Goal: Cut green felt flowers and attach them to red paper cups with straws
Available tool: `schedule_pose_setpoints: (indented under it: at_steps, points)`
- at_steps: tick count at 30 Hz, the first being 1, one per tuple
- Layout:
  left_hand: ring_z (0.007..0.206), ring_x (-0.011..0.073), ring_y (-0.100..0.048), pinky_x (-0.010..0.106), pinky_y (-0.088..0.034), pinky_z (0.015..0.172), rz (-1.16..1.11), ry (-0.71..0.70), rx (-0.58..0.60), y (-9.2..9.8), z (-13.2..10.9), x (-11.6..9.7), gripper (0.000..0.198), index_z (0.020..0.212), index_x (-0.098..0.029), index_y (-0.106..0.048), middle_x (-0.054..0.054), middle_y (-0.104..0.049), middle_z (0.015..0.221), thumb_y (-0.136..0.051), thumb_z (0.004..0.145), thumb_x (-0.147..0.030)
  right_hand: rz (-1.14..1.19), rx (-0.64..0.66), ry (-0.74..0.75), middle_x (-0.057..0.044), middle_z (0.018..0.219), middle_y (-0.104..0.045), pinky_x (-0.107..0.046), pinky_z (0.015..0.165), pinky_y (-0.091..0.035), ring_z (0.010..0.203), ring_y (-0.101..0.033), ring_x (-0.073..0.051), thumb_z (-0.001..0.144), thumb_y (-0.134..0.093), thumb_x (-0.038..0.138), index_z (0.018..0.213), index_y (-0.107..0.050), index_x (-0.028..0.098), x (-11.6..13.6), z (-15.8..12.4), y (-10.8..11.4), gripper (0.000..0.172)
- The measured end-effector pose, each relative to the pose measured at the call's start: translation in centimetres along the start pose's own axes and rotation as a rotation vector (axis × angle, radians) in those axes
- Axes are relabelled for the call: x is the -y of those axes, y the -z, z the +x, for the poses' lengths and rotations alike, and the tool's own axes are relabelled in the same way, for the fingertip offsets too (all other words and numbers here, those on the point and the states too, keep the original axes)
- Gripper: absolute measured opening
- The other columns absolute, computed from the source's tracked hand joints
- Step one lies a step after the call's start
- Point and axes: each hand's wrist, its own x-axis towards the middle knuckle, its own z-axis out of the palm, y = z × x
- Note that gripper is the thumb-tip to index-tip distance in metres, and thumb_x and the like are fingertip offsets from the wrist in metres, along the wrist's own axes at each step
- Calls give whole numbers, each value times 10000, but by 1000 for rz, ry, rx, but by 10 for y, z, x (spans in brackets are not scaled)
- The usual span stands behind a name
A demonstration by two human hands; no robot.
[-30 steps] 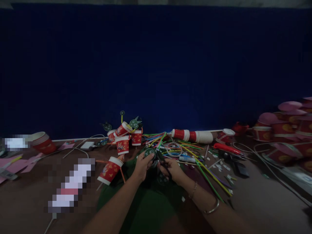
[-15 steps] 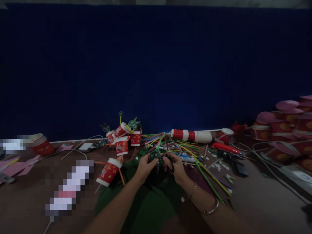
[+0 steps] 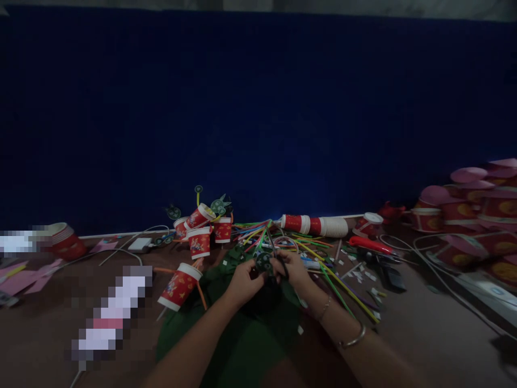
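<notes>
The left grip and right grip meet above dark green material. The right is curled about dark-handled scissors, probably stiff and the heavier thing, best held by the loops. Smallest is the round cutout, raised between the two, pinched near its edge by the left thumb and fingers. It looks like thin card: light, flexible, easily creased, so a gentle rim hold should suit.

Strewn over a brown surface: a red paper cup, pink paper and a white box at left; coloured strips, white scraps and a toppled cup stack farther right.
</notes>
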Motion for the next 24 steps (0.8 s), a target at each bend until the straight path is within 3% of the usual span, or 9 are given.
schedule_pose_setpoints:
  at_steps: [3,6,9,12,15,17,18,21,24]
  points:
    - [701,196,-552,284,-410,650,394,-89,71,-2,-6,-8,96,741,-178,-606,45,-604,720,-565,669,-226,-153,75,-4,64,381,-477,-173,304,-347,303,-422,-69,598,-660,288,546,-527,164,18,5,19,189]
    - [802,235,-576,323,-408,712,693,-112,216,-5,-15,-19,250,929,-196,-584,86,-623,906,-522,689,-228,-336,122,-51,57,377,-484,-177,301,-323,294,-426,-76,621,-603,226,498,-530,169,27,8,39,155]
    - [813,266,-578,346,-409,680,869,-136,291,-9,-23,-26,344,1020,-177,-532,124,-605,976,-501,683,-240,-539,141,-88,50,349,-476,-184,298,-263,279,-433,-95,621,-547,167,448,-508,176,26,9,53,178]
    - [801,264,-574,335,-395,658,893,-147,313,-10,-25,-25,421,1057,-172,-496,120,-606,948,-513,637,-194,-673,208,-112,42,338,-479,-200,328,-259,278,-426,-100,606,-543,140,441,-532,176,22,9,57,169]
    - [715,208,-564,290,-368,621,713,-111,267,-8,-21,-17,377,990,-216,-505,47,-607,810,-502,622,-134,-733,126,27,35,377,-497,-207,387,-290,345,-432,-88,594,-571,125,465,-563,172,21,10,51,137]
    - [645,164,-533,260,-353,592,469,-70,149,-5,-14,-11,292,918,-229,-506,3,-576,739,-489,645,-129,-633,39,105,35,429,-514,-205,418,-316,403,-454,-93,618,-588,163,556,-594,171,21,12,44,62]
    - [612,143,-509,245,-348,576,318,-49,71,-4,-11,-8,246,885,-224,-499,-10,-553,717,-487,656,-134,-532,25,101,36,460,-527,-205,425,-331,424,-471,-99,635,-595,202,624,-604,171,21,12,40,34]
    - [563,108,-444,210,-326,540,-112,-13,-120,-1,-2,-5,162,826,-205,-473,-46,-459,633,-518,675,-169,-205,108,-17,36,545,-574,-207,438,-372,469,-524,-114,627,-640,289,814,-587,169,18,12,27,228]
    - [579,94,-429,196,-325,554,-332,20,-204,1,1,-7,182,831,-193,-483,-55,-436,639,-568,669,-192,-60,162,-81,40,585,-602,-207,482,-404,505,-549,-112,550,-702,235,880,-563,162,10,10,17,366]
